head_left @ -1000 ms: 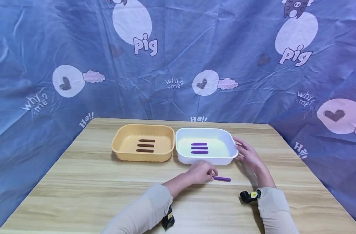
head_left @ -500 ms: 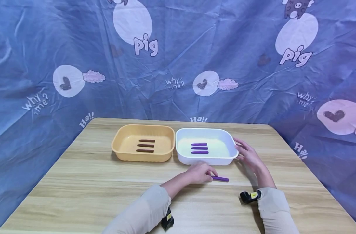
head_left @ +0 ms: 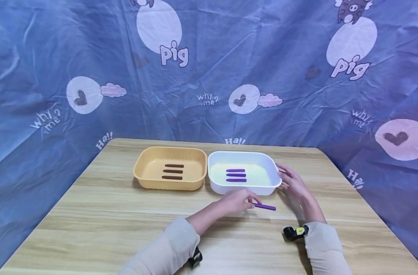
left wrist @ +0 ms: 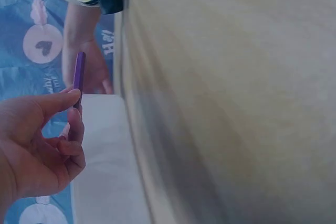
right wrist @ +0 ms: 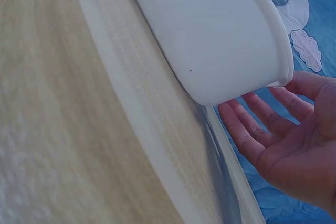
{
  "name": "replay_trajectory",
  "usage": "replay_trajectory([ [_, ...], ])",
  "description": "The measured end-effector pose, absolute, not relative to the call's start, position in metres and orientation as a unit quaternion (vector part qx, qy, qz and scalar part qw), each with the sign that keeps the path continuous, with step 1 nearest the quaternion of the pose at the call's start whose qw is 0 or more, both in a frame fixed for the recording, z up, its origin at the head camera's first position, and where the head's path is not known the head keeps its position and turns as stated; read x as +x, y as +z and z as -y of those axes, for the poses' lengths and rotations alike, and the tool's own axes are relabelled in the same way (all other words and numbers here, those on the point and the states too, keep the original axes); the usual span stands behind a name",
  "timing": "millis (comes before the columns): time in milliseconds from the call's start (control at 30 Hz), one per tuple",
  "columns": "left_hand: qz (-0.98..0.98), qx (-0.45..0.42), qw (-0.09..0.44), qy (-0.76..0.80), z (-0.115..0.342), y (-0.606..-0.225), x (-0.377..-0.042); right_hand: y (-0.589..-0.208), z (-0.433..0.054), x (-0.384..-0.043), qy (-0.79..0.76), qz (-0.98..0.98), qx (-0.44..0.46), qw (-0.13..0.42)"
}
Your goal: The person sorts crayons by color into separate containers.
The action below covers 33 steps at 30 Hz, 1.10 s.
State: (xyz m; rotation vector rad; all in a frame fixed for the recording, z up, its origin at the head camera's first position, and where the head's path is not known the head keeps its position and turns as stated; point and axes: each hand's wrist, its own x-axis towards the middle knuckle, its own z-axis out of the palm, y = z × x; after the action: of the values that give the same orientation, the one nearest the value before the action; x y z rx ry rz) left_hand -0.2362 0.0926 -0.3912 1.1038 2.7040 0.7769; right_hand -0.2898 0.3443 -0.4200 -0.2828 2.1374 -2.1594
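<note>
My left hand (head_left: 237, 201) pinches a purple crayon (head_left: 265, 207) by one end between thumb and fingertips, in front of the white tray (head_left: 250, 190). In the left wrist view the crayon (left wrist: 79, 72) sticks up past the thumb, its lower end covered by the fingers. My right hand (head_left: 296, 187) rests at the white tray's right end. Seen from the right wrist, that hand's loosely bent fingers (right wrist: 257, 124) lie against the tray's end wall, with the thumb up by the rim. Three purple crayons (head_left: 236, 175) lie in a row inside the white tray.
Left of the white tray, close beside it, stands a yellow-orange tray (head_left: 171, 185) holding three brown crayons (head_left: 172, 172). Both trays are on a wood-grain table (head_left: 102, 217). A blue printed cloth (head_left: 202, 68) hangs behind and along the sides.
The left hand has raised the purple crayon off the table, slightly up and to the right. My right hand keeps its place at the white tray. The head view has shifted a little.
</note>
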Motion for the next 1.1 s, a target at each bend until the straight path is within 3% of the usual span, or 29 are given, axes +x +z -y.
replay_trajectory([
  [533, -0.911, 0.314, -0.008, 0.268, -0.08, -0.346, -0.265, -0.42, -0.344, -0.289, -0.716, -0.691, -0.092, 0.05],
  [1100, -0.935, 0.195, -0.021, 0.296, -0.076, -0.357, -0.321, -0.42, -0.345, -0.287, -0.698, -0.709, -0.09, 0.043],
])
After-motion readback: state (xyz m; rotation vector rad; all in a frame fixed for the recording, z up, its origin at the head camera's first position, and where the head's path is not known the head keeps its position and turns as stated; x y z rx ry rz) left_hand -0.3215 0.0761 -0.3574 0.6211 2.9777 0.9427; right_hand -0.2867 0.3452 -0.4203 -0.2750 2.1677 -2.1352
